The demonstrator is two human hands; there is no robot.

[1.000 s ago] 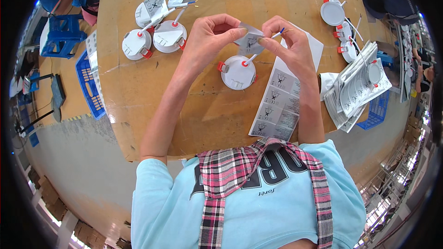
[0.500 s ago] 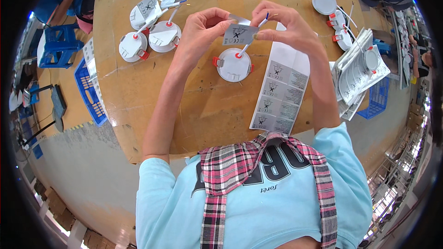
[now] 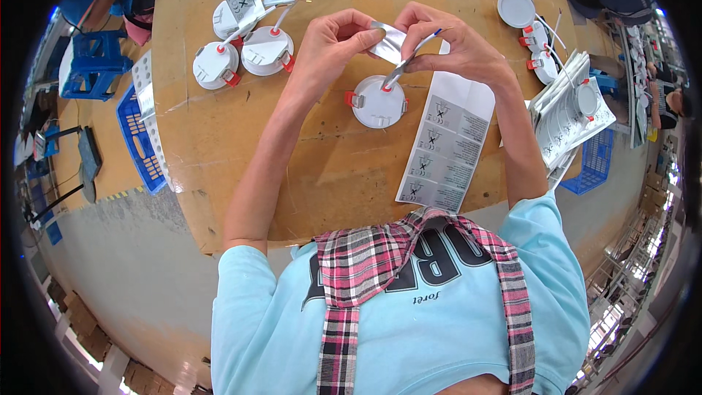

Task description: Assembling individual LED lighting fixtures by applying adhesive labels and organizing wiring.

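I'm reaching both arms (image 3: 262, 164) over the table (image 3: 329, 183) from its near edge, hands meeting at chest-centre, wrists turning inward, backs of hands facing out. Left hand (image 3: 338, 40): nearly closed, thumb and index pinching the left end of a grey label (image 3: 387, 45), other fingers curling in behind. Right hand (image 3: 450, 47): also nearly closed, index bending over and thumb coming up from below, pinching the label's right end right at the cable (image 3: 427, 41); can't tell if the cable itself is being gripped too. Label is bending between the two hands, right part lying against the cable, silvery side showing. Cable is running up from the lamp (image 3: 377, 106), blue wire tip poking out past my right fingers. Lamp is lying cable side up, just below the hands, roughly midway between the table's left and right edges, red clips sticking out both sides. Sheet (image 3: 439, 150) of labels is lying right of it, stretching down to the near edge. More lamps (image 3: 267, 51) are sitting toward the far left corner; a stack (image 3: 563, 124) of sheets is overhanging the right edge.
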